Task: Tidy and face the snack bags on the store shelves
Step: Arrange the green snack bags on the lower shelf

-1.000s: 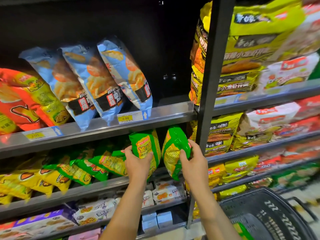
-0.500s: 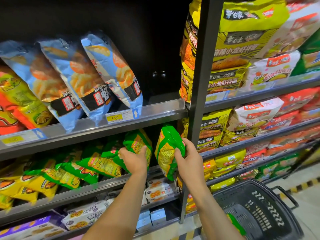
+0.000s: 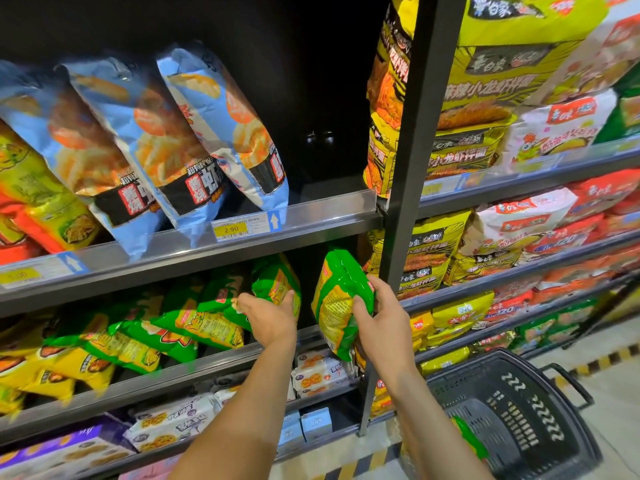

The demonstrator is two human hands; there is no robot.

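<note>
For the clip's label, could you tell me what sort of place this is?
Probably a grocery store aisle: snack bags lining metal shelves, a 2.90 price tag, and a black shopping basket.

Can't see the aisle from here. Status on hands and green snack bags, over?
Left hand grips end green bag in row. Right hand grips a second green bag, in front of the shelf. Black post close on its right.

blue bags (image 3: 221, 133): three, upper left of the frame
green bags (image 3: 341, 296) being held: two, one apiece
left hand (image 3: 270, 317) + right hand (image 3: 384, 327): makes two
yellow price tags (image 3: 231, 229): two I can see
black basket (image 3: 519, 410): just one, lower right
</note>
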